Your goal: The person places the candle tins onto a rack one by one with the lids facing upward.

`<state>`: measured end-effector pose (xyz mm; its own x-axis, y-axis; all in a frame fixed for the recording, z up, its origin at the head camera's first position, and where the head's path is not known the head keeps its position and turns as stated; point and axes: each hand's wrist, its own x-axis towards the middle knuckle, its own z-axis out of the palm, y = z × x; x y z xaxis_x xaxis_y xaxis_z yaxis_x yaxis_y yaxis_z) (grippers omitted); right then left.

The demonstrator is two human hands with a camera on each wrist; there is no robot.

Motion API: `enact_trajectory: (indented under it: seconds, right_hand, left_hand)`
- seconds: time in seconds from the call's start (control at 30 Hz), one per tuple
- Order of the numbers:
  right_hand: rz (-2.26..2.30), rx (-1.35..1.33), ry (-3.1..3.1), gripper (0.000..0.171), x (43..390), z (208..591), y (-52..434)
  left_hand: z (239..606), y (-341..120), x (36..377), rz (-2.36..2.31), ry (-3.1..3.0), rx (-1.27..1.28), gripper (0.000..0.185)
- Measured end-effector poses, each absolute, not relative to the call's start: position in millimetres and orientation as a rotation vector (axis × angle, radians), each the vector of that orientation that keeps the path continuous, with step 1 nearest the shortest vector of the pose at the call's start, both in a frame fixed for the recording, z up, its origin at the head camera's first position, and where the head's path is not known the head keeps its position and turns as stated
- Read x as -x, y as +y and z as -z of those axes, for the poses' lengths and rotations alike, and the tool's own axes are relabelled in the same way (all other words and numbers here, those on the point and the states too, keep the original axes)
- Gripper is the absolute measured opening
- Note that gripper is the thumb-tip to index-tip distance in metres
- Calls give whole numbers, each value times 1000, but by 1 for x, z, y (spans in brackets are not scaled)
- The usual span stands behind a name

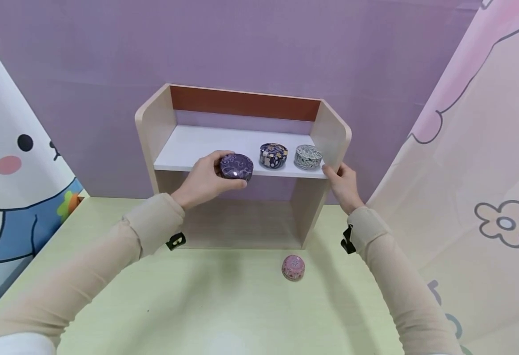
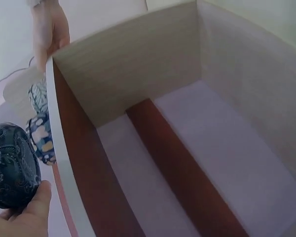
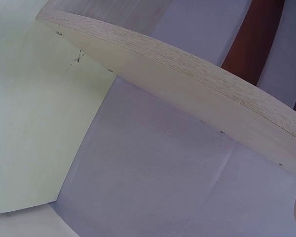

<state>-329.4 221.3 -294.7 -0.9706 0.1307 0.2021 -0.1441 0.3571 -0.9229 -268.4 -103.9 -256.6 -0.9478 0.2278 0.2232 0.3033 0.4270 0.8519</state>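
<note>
My left hand [image 1: 207, 178] holds a round purple tin [image 1: 236, 166] with a swirl pattern, thumb on its near side and fingers at the back. The tin is in front of the upper board's front edge; in the left wrist view the dark tin [image 2: 12, 165] shows beside that edge. On the upper board of a small wooden shelf [image 1: 241, 140] sit a dark floral tin [image 1: 273, 156] and a grey-green leaf-patterned tin [image 1: 308, 157]. My right hand [image 1: 345, 185] grips the shelf's right side panel, thumb at the board's front corner, other fingers mostly hidden.
A pink patterned tin [image 1: 293, 267] lies on the pale green table [image 1: 188, 305] in front of the shelf. Behind stands a purple backdrop [image 1: 259, 44]. Printed cloths hang at the left [image 1: 15, 162] and right [image 1: 477, 187]. The shelf's lower compartment [image 1: 237, 222] faces me.
</note>
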Motion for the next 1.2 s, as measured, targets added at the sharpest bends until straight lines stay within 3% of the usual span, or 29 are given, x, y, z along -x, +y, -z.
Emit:
enact_trajectory:
  seconds: [0.43,1.2]
  right_hand:
    - [-1643,-29,-2370,49,331,296,220]
    - [-1648,-31,-2379,50,332,298,217]
  left_hand:
    - [239,-105,291,1490,-2570,435,76]
    - [238,-111,321,1352,-2675,344,76]
